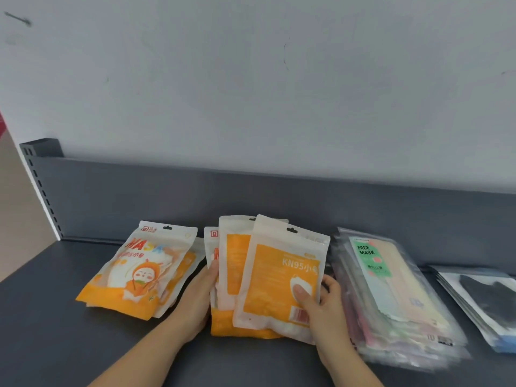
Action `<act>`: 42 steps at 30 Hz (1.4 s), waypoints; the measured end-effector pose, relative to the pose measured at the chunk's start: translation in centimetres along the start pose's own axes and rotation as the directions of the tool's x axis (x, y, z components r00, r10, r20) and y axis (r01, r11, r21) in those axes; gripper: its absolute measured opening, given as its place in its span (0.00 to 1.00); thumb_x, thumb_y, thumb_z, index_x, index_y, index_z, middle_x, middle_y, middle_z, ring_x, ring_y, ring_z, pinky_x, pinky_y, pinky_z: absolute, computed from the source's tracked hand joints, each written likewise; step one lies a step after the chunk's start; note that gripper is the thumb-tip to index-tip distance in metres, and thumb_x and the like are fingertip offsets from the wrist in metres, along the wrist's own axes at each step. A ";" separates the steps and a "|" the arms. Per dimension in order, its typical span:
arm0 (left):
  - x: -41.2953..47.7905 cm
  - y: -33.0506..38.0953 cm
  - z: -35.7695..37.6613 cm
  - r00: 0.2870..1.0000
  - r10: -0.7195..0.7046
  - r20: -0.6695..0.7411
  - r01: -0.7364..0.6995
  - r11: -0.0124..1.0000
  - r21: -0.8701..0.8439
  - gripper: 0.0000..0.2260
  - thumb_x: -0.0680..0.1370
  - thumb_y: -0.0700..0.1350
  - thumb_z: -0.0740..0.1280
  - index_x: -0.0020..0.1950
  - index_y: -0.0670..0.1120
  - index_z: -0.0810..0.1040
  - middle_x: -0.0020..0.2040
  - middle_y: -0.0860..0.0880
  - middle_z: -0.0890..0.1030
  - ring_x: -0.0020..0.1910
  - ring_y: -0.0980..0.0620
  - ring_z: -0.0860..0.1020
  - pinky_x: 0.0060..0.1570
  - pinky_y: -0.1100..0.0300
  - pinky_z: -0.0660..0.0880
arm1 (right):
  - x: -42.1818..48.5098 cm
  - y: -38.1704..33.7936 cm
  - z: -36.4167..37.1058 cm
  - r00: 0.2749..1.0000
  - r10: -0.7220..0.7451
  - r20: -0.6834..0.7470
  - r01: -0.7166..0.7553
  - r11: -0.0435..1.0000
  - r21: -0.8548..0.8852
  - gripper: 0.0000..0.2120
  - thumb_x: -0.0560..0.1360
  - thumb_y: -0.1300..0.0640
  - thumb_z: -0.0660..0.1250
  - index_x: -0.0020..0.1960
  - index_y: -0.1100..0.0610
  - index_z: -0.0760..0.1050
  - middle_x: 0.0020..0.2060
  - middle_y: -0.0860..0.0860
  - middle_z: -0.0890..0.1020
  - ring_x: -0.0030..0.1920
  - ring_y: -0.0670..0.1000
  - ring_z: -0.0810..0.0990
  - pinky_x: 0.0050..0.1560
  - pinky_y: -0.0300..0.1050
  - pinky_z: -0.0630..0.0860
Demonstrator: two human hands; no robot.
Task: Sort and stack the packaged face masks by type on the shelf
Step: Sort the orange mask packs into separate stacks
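Head view: left hand [195,300] grips the orange packs [231,263] at one edge, right hand [325,308] pinches the KN95 pack [279,280] — light, slick, floppy pouches, likely best held by the sides.

Both hands, left hand [195,300] and right hand [325,308], grip orange KN95 packs [279,280].

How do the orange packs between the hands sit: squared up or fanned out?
Fanned out. The KN95 pack, pinched by the right hand, overlaps two orange packs offset to its left, which the left hand holds.
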State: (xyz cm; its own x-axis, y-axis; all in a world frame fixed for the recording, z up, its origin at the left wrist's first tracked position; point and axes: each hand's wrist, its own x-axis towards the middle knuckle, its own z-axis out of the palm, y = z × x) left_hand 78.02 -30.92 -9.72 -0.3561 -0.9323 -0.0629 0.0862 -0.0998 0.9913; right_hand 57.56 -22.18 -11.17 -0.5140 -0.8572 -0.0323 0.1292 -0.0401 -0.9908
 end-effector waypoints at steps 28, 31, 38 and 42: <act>0.9 -1.2 -1.0 0.997 0.011 -0.077 -0.030 0.966 -0.257 0.10 0.81 0.49 0.62 0.61 0.51 0.76 0.55 0.47 0.85 0.54 0.46 0.84 0.56 0.43 0.79 | -0.1 -0.8 -1.1 0.997 -0.040 -0.070 0.048 0.991 0.121 0.29 0.67 0.55 0.77 0.65 0.51 0.69 0.56 0.50 0.83 0.55 0.55 0.83 0.52 0.60 0.81; 1.0 -1.3 -1.0 0.994 0.023 -0.109 -0.055 0.953 -0.297 0.09 0.81 0.47 0.62 0.60 0.52 0.77 0.55 0.47 0.85 0.54 0.46 0.84 0.55 0.43 0.79 | -0.4 -1.2 -0.7 0.997 -0.053 -0.062 0.060 0.991 0.119 0.34 0.60 0.46 0.81 0.62 0.49 0.72 0.56 0.49 0.84 0.55 0.54 0.84 0.51 0.60 0.82; 1.2 -1.7 -0.9 0.984 0.032 -0.176 -0.094 0.930 -0.356 0.10 0.80 0.51 0.61 0.61 0.58 0.73 0.61 0.50 0.82 0.59 0.47 0.82 0.60 0.41 0.77 | -2.3 -6.2 0.3 0.849 -0.447 -0.282 0.413 0.894 -0.173 0.18 0.71 0.57 0.76 0.53 0.44 0.70 0.49 0.38 0.80 0.50 0.41 0.81 0.49 0.50 0.81; 1.6 -1.9 -1.2 0.993 0.027 -0.117 -0.068 0.929 -0.364 0.16 0.78 0.54 0.62 0.67 0.59 0.69 0.64 0.51 0.80 0.61 0.46 0.80 0.62 0.39 0.75 | -3.3 -7.4 1.5 0.677 -0.735 -0.039 0.609 0.590 -0.530 0.17 0.74 0.56 0.73 0.52 0.40 0.69 0.45 0.39 0.78 0.45 0.42 0.78 0.39 0.34 0.73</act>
State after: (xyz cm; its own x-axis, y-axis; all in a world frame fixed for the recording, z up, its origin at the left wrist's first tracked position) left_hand 78.40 -32.62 -11.86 -0.2427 -0.9689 -0.0491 0.4428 -0.1557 0.8830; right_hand 59.59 -19.81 -3.57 -0.4759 -0.5312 0.7009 -0.6866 -0.2736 -0.6736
